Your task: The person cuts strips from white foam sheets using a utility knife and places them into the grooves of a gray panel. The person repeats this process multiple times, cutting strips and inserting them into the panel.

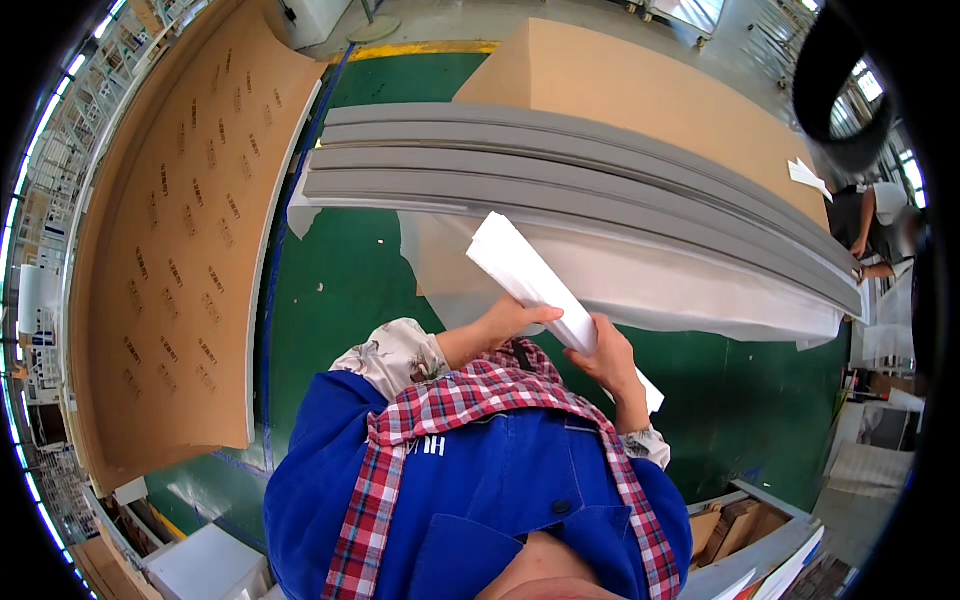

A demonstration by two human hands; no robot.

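Observation:
A long, flat bundle of white sheet material (536, 281), perhaps foam or paper strips, slants across in front of my body. Around its near side closes my left hand (510, 319), thumb laid on top. Lower down, my right hand (609, 356) grips the same bundle, and a white end sticks out past the wrist. Just beyond it lie several long grey profiles (480, 161), side by side on a support that I cannot make out. White translucent wrapping (637, 277) hangs along their near side.
Brown printed protective sheeting (187, 247) covers a long surface at the left. A large cardboard sheet (622, 90) lies behind the profiles, with white strips (808, 176) on it. Another person's hand (862, 274) is at the profiles' right end. A bin of cardboard pieces (739, 529) stands lower right.

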